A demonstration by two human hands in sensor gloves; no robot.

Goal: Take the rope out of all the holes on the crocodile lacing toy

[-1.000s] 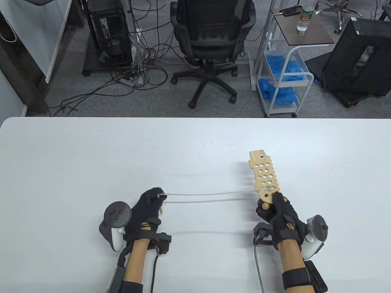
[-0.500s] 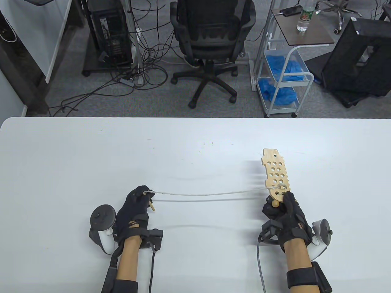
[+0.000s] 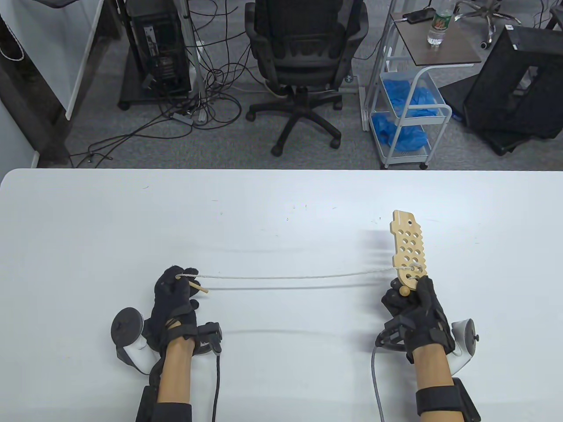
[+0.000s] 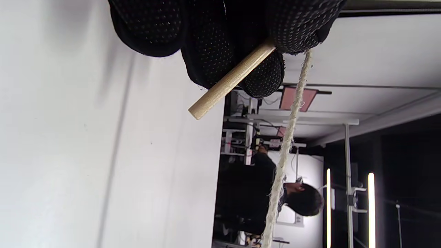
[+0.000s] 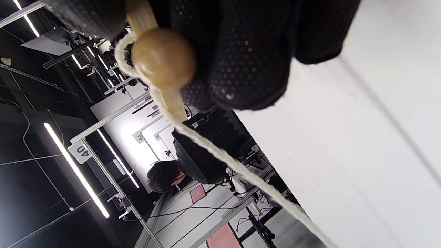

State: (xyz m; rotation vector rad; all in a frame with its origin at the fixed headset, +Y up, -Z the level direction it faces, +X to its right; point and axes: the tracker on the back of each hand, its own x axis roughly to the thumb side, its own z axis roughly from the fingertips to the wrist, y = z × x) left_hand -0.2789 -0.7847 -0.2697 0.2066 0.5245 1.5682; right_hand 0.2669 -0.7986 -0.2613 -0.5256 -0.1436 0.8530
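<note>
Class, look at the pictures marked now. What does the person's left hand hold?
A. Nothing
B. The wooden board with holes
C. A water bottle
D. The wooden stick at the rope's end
D: the left hand pinches the wooden stick at the end of the rope, while the right hand holds the board.

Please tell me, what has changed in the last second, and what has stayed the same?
The left hand, pinching the rope by its wooden needle, moved left, toward the table's edge. The right hand carried the crocodile board to the right, so the hands drew apart and more rope spans between them. Both grips stayed; the rope is still in holes near the board's lower end.
</note>
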